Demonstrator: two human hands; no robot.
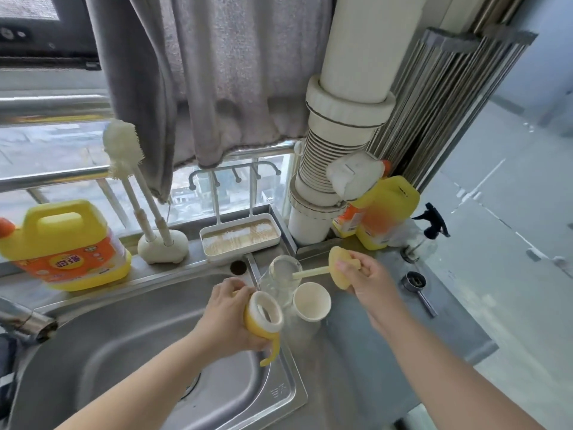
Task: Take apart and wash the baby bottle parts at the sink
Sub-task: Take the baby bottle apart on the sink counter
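Note:
My left hand point(231, 315) grips the yellow bottle collar point(263, 319), which has a white inner ring and a curved yellow handle, over the right rim of the steel sink point(124, 352). My right hand point(369, 280) pinches the pale yellow silicone nipple piece point(339, 268). Its straw point(310, 272) points left to the mouth of the clear bottle body point(283, 276), which stands on the counter. A cream cap point(311, 301) lies beside the bottle with its open side towards me.
Two bottle brushes point(124, 156) stand in a holder point(162, 246) behind the sink, beside a white drying tray point(240, 240). Yellow detergent jugs stand at left point(65, 243) and right point(384, 212). The faucet point(26, 321) juts in at left. A small metal scoop point(417, 288) lies on the counter.

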